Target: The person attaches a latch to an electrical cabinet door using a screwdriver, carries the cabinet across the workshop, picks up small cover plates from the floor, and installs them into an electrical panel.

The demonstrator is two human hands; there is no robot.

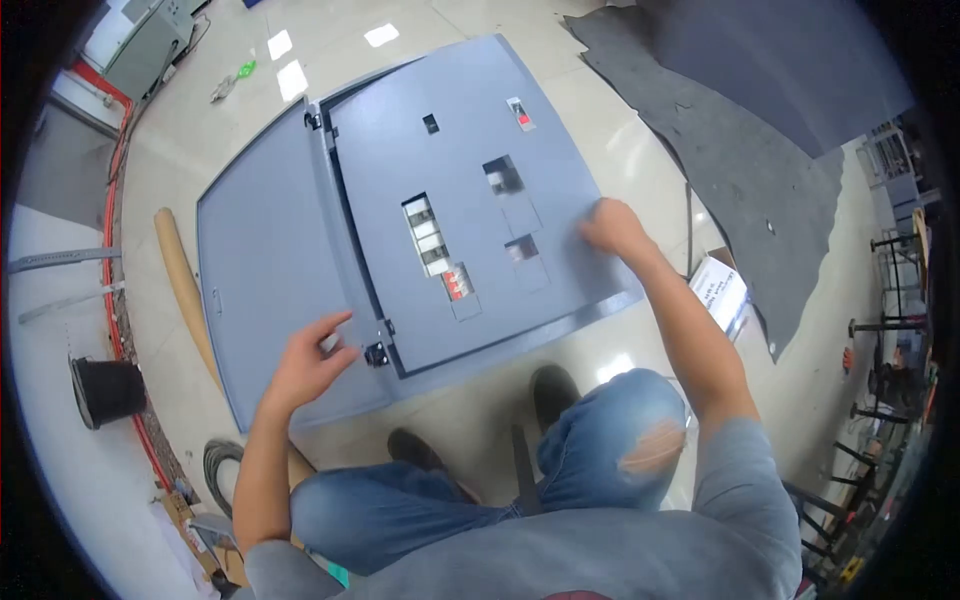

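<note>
A grey metal cabinet lies on the floor, its inner panel (400, 150) facing up and its door (270, 250) swung open to the left. Breakers (426, 236) show through a long cutout, with a red-marked breaker (457, 283) below them. My left hand (312, 362) hovers over the door's lower right part, near the black hinge (376, 355), fingers apart and holding nothing. At the panel's right edge is my right hand (612, 228), fingers curled; whatever they may hold is hidden.
A cardboard tube (185, 290) lies left of the door, with a black bucket (108, 392) beyond. A white box (718, 292) rests at the right beside a dark mat (740, 200). Coiled cable (222, 462) is at the lower left.
</note>
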